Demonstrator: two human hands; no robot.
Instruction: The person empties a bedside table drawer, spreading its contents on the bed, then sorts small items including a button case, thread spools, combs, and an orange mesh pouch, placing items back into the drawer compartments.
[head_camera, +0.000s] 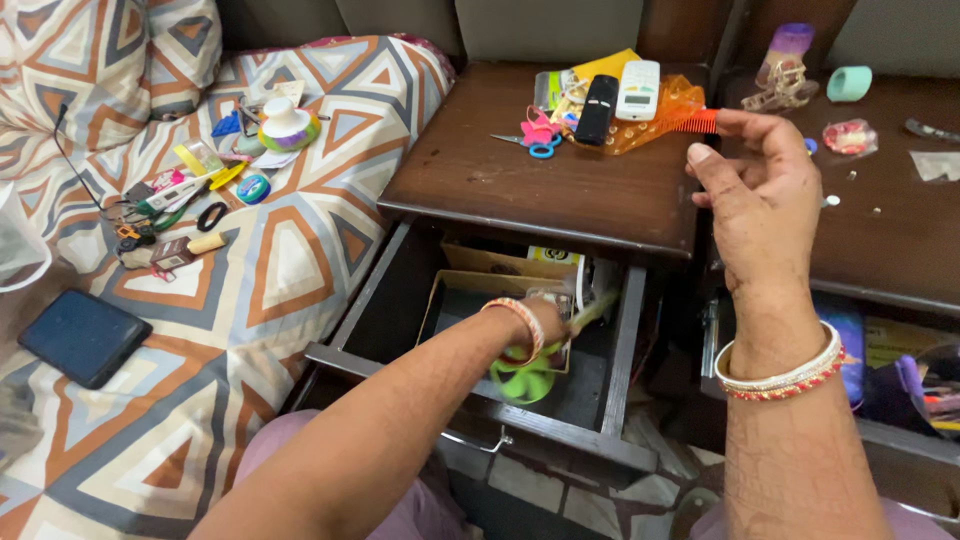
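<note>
Bedside table (520, 185), far end cluttered w/ remotes (620, 100), pink scissors (535, 138), orange wrapper (660, 118). Patterned bed (250, 290) on left w/ small odds and a dark tablet (85, 337). Open drawer (625, 340) below table. Left hand (545, 320) is inside it, gripping a green fan (525, 380), blurred, near front. Right hand (765, 195) is raised, pinching an orange comb (695, 121) over table's right edge.

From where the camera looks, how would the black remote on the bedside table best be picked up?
Grip the black remote across its narrow width near the middle, coming from above. It lies flat, long and slim; the white remote crowds its right side and the scissors lie left, so a top pinch seems cleanest.
</note>
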